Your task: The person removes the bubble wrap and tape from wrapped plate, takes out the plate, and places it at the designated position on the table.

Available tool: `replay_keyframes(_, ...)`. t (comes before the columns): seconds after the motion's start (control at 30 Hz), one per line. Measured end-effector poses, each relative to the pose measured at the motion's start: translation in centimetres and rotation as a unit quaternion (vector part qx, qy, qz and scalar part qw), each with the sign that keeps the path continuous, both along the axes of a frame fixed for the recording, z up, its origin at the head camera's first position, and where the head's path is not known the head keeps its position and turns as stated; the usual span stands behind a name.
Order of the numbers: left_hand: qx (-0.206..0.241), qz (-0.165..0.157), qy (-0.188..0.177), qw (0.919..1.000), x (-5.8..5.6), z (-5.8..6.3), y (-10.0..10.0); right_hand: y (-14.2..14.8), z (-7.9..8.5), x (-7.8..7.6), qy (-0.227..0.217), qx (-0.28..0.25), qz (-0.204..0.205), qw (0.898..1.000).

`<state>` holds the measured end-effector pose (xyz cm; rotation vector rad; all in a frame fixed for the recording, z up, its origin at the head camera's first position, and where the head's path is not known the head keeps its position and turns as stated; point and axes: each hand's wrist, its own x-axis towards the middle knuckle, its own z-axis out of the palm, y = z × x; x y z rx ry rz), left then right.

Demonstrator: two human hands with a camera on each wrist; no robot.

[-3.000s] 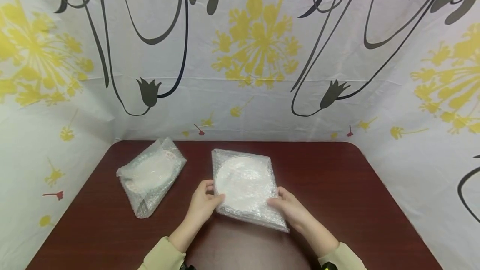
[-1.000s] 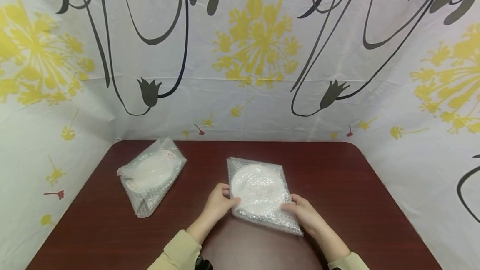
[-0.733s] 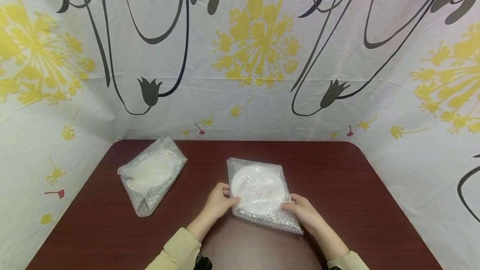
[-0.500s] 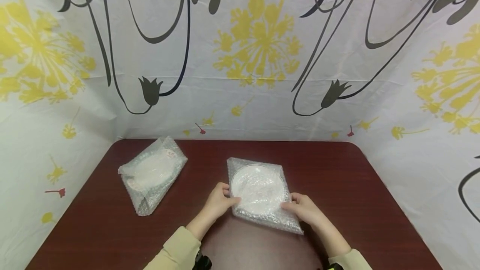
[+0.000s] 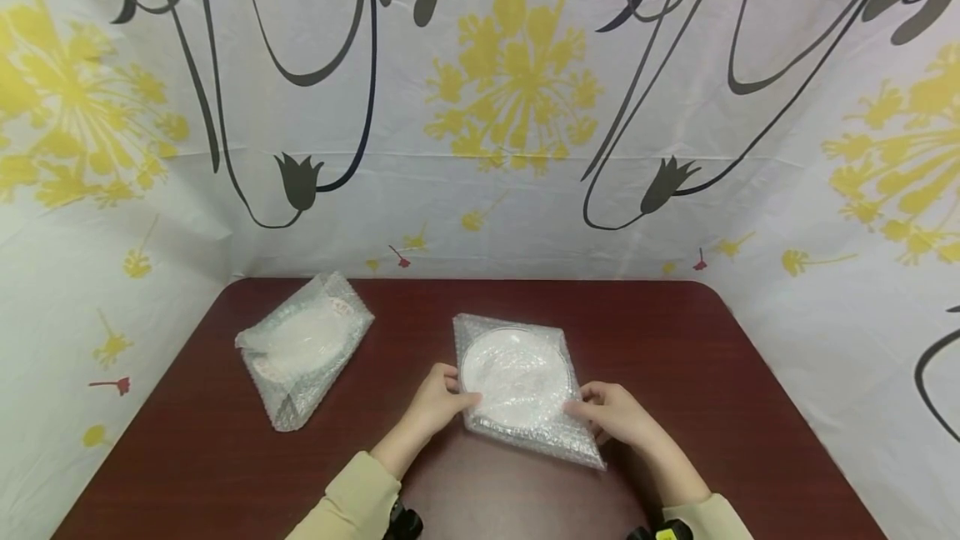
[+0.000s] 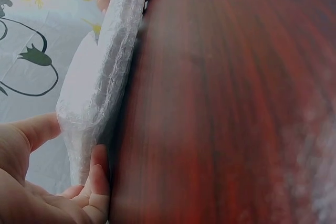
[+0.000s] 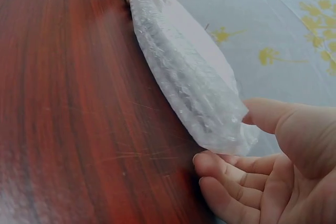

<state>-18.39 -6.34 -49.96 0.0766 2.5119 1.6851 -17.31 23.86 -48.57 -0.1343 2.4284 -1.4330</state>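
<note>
A round white plate in clear bubble wrap (image 5: 516,377) lies at the middle of the table. In the head view my left hand (image 5: 433,403) grips its left edge, thumb on top and fingers at the side. The left wrist view shows those fingers (image 6: 98,182) reaching under the wrap. My right hand (image 5: 617,417) holds the right edge, its thumb on the wrap. From the right wrist camera, the right fingers (image 7: 231,182) are bent below the wrapped edge, close to the tabletop. A second bubble-wrapped white round item (image 5: 307,348) lies at the left, untouched.
The dark red-brown wooden table (image 5: 712,407) has rounded far corners. A white cloth with yellow and grey flower prints (image 5: 517,82) hangs behind and along both sides. Black straps with devices (image 5: 405,521) sit at the wrists.
Since three seconds ago both hands have moved the wrapped plate right and slightly nearer. In the last half second it stays put, while the right hand's fingers shift slightly at the edge.
</note>
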Motion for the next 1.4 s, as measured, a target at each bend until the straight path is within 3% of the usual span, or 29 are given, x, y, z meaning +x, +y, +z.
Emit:
replay_keyframes(0.23,-0.003,-0.001,-0.003,1.0000,0.1,0.2,0.0,0.4,0.2,-0.4,0.028,0.012,-0.001,1.000)
replay_keyframes(0.53,0.011,-0.006,0.017,0.9998,0.5,0.5,-0.1,0.9,0.3,-1.1,0.104,0.032,-0.014,0.994)
replay_keyframes(0.73,0.004,-0.001,-0.003,1.0000,0.2,0.2,0.0,1.0,0.5,-1.6,0.145,0.069,-0.016,0.987)
replay_keyframes(1.4,-0.004,0.000,-0.007,1.0000,-0.1,0.0,-0.1,1.2,-0.2,-4.1,0.157,0.065,0.039,0.985)
